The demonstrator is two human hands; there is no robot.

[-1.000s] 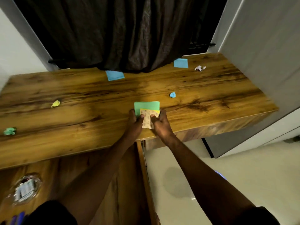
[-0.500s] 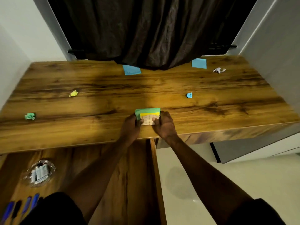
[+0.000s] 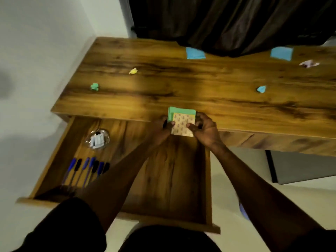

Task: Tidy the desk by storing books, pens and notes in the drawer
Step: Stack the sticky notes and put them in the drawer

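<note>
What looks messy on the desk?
Crumpled paper lies scattered on the desk: yellow ball and green ball at left, blue ball and white ball at right. Left hand and right hand grip the note stack.

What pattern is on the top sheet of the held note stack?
Rows of small dark marks on the tan top sheet, over green notes; head view.

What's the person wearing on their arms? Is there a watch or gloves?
No gloves and no watch show. The left forearm and right forearm are bare to the wrists. Higher up, each arm ends in dark cloth: a left sleeve and a right sleeve, probably short. No rings or bracelets that I can make out in the dim light.
</note>
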